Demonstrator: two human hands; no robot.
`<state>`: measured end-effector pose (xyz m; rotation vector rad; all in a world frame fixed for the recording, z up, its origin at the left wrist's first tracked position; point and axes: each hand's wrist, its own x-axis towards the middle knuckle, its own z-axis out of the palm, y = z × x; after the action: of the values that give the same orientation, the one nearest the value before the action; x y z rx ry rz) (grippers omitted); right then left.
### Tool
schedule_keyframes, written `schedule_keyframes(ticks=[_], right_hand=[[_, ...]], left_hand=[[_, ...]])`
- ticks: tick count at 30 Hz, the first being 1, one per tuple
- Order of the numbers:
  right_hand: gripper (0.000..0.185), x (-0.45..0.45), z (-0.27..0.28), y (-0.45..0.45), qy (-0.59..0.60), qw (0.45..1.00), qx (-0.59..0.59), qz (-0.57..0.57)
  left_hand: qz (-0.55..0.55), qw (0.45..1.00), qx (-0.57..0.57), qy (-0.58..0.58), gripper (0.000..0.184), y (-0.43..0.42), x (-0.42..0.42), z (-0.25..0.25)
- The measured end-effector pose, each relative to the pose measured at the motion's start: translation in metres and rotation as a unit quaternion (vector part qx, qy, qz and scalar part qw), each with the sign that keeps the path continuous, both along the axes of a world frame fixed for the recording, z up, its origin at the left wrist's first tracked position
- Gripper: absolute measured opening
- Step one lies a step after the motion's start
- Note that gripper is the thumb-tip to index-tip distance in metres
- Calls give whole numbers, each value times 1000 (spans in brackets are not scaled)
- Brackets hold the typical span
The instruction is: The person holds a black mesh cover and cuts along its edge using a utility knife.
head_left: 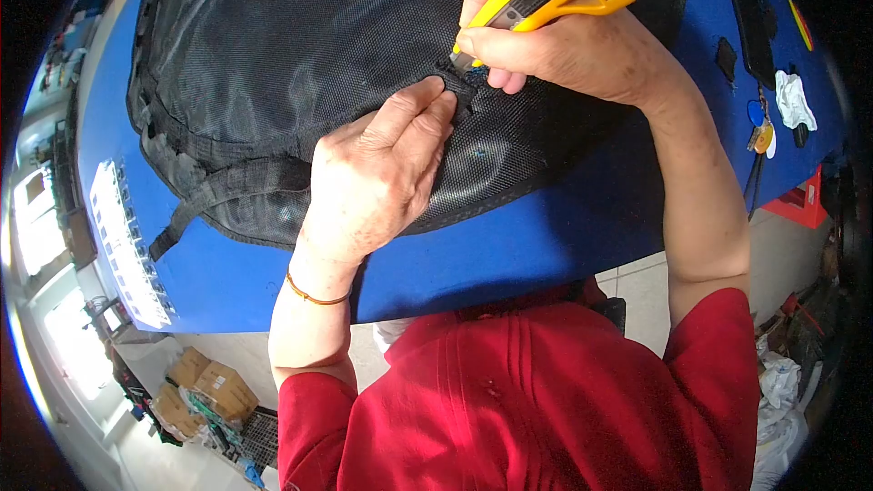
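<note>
A large black mesh fabric piece (pixel 300 45) with a strap along its edge is spread before me, looking like a bag or cover. My left hand (pixel 382 150) presses and pinches a fold of it, fingers together, near a dark bunched spot (pixel 464 82). In my right hand (pixel 555 50) is a pair of thread snips (pixel 527 0) with yellow handles. Their tips point down at the bunched spot, just beyond my left fingertips. Small blue threads seem to show there. The undersides of my left fingers are hidden.
The fabric lies on a blue table (pixel 427 273). At its right are a black flat object (pixel 750 27), crumpled white paper (pixel 794 100) and keys (pixel 760 135). Cardboard boxes (pixel 218 391) stand on the floor at lower left; a red container (pixel 802 200) is at right.
</note>
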<state>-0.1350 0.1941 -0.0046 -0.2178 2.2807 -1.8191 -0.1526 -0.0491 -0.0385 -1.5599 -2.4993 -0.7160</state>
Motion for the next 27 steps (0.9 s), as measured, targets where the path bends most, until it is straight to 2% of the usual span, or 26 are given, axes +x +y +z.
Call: schedule_keyframes(ticks=[20,27], right_hand=[[13,0,1,3,7,1000,6,7],[12,0,5,3,-42,999,20,-11]], left_hand=[[4,1000,-2,-9,30,0,1,2],[3,1000,2,-2,29,0,1,1]])
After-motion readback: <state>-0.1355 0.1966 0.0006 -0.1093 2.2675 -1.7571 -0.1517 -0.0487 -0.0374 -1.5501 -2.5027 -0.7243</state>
